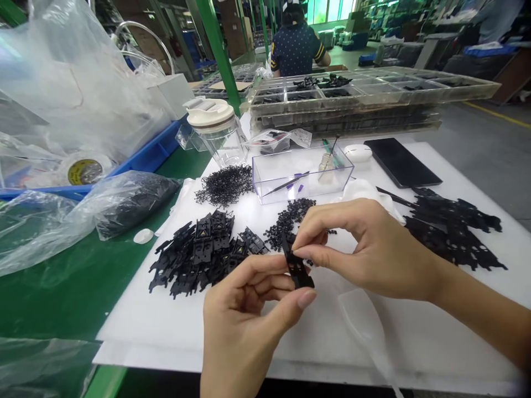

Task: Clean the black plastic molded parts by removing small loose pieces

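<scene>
My left hand (253,309) grips a black plastic part (297,268) between thumb and fingers, above the white work board (315,342). At the part's upper end, my right hand (360,254) pinches with thumb and forefinger; whether a small piece sits between those fingertips is hidden. Just behind the hands lies a heap of tiny black pieces (286,221). To the left is a pile of flat black plastic parts (199,254), and beyond it a tangle of thin black bent pieces (226,184). Longer black parts (448,226) are spread on the right.
A clear plastic box (265,190) with tweezers (286,182) and a small bottle (326,166) stands behind the heaps. Around it are a lidded jug (218,132), a dark phone-like slab (402,163) and stacked compartment trays (369,99). Plastic bags (133,204) lie left; a person (296,44) sits beyond.
</scene>
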A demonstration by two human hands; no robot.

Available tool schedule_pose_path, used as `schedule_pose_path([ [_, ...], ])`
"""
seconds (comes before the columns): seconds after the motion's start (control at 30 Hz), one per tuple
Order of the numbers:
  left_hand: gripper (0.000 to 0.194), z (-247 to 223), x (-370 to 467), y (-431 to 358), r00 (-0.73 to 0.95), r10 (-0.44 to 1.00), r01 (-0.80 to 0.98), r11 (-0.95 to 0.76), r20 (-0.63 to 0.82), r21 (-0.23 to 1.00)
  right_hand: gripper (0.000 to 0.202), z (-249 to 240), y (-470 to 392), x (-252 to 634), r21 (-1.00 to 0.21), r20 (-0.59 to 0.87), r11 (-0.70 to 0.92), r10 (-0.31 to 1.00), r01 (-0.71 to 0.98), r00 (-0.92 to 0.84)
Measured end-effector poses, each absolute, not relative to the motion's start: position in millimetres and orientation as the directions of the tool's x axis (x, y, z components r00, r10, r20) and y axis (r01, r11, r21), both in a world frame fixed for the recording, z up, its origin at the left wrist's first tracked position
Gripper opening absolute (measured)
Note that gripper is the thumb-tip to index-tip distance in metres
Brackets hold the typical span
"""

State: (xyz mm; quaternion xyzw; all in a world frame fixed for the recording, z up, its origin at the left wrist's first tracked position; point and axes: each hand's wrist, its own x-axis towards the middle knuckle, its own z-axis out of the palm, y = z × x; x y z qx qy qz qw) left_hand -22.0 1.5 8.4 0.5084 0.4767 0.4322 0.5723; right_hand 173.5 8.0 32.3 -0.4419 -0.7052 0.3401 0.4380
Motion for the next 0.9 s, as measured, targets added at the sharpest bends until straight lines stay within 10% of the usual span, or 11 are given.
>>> schedule_pose_path([
  [0.9, 0.027, 7.0, -16.9, -0.5, 0.105, 0.993, -0.031, 0.062, -0.058, 0.998, 0.008, 31.4, 7.0, 170.9, -0.869, 0.351, 0.396, 0.916, 0.298, -0.193],
])
